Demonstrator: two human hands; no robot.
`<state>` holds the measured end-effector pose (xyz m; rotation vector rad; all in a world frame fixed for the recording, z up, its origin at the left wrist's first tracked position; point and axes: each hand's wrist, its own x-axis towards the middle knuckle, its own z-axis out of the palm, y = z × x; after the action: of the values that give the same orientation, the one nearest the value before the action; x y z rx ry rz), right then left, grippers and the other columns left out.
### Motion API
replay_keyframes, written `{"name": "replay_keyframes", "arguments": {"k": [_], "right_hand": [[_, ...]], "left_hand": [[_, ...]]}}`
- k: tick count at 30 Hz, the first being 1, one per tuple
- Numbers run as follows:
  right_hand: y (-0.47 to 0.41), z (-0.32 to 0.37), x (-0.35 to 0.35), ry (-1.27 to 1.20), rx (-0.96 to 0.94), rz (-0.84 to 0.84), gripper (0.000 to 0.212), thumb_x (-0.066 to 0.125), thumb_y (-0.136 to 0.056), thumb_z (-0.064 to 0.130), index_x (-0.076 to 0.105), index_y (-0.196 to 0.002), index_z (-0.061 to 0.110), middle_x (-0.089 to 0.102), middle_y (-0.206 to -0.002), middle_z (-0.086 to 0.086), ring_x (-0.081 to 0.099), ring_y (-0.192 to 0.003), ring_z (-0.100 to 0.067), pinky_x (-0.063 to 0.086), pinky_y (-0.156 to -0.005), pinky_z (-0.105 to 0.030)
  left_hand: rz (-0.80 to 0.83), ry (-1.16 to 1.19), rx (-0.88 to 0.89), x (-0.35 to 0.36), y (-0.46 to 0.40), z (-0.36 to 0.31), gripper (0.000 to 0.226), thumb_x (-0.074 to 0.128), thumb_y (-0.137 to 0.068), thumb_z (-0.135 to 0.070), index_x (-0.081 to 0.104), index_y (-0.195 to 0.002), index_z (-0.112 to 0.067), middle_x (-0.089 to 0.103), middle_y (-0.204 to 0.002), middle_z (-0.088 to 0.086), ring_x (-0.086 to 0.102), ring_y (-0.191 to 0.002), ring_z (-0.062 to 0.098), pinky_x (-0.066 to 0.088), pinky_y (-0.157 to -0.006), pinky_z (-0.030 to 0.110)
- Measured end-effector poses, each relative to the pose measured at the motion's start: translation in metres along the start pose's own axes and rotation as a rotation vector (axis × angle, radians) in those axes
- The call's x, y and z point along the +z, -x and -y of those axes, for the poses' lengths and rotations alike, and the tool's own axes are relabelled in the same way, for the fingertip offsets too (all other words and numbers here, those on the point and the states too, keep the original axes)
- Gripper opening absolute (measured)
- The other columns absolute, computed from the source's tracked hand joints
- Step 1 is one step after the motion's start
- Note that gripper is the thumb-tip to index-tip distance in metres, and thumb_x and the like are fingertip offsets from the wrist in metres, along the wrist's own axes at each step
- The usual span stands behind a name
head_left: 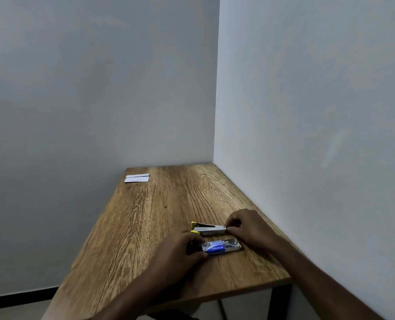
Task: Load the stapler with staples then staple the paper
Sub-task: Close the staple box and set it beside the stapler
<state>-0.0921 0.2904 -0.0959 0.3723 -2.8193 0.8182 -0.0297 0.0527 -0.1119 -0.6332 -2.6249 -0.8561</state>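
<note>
A small grey stapler [209, 229] with yellow end caps lies on the wooden table [145, 215], near its right side. My right hand [247, 227] pinches the stapler's right end with curled fingers. Just in front of it lies a blue and white staple box [219, 247], slid partly open. My left hand [180, 252] grips the left end of the box, and its fingers hide that end. Two white paper strips [137, 178] lie at the table's far left corner, well away from both hands.
The table stands in a corner, with grey walls [307, 112] along its far and right edges. Its left and near edges drop to the floor. A dark metal table leg [280, 301] shows below the near right corner.
</note>
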Motion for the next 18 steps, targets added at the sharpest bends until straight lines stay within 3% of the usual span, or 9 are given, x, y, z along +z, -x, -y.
{"name": "replay_keyframes", "arguments": {"k": [5,9,15,18], "right_hand": [[0.015,-0.003,-0.007,-0.115,0.024,-0.093,0.015,0.072,-0.088,0.020,0.069,-0.086,0.035,0.069,-0.086,0.017,0.065,-0.083,0.002,0.047,-0.065,-0.010],[0.032,0.003,-0.010,-0.249,-0.018,-0.097,0.010,0.077,-0.084,0.023,0.075,-0.087,0.033,0.074,-0.085,0.018,0.068,-0.084,0.005,0.051,-0.064,-0.012],[0.046,0.014,-0.008,-0.214,-0.053,-0.121,0.008,0.079,-0.081,0.029,0.076,-0.086,0.035,0.072,-0.084,0.026,0.063,-0.087,0.011,0.048,-0.063,-0.005],[0.052,0.016,-0.004,-0.163,-0.037,-0.147,0.008,0.078,-0.082,0.031,0.077,-0.090,0.034,0.072,-0.085,0.023,0.061,-0.089,0.011,0.047,-0.063,-0.009]], "left_hand": [[0.010,0.033,-0.005,0.001,0.000,0.003,0.032,0.073,-0.083,-0.043,0.071,-0.113,-0.033,0.064,-0.113,-0.017,0.057,-0.103,0.000,0.052,-0.091,0.031],[0.003,0.034,-0.012,0.001,0.000,0.006,0.031,0.073,-0.082,-0.044,0.071,-0.111,-0.034,0.065,-0.109,-0.017,0.058,-0.100,0.000,0.052,-0.089,0.032],[-0.004,0.016,-0.006,0.001,0.000,0.004,0.033,0.073,-0.082,-0.045,0.071,-0.113,-0.034,0.065,-0.111,-0.016,0.058,-0.100,0.000,0.051,-0.090,0.031],[-0.001,0.004,-0.001,0.000,0.001,0.003,0.033,0.072,-0.083,-0.045,0.071,-0.114,-0.034,0.065,-0.111,-0.016,0.058,-0.100,0.001,0.051,-0.090,0.032]]}}
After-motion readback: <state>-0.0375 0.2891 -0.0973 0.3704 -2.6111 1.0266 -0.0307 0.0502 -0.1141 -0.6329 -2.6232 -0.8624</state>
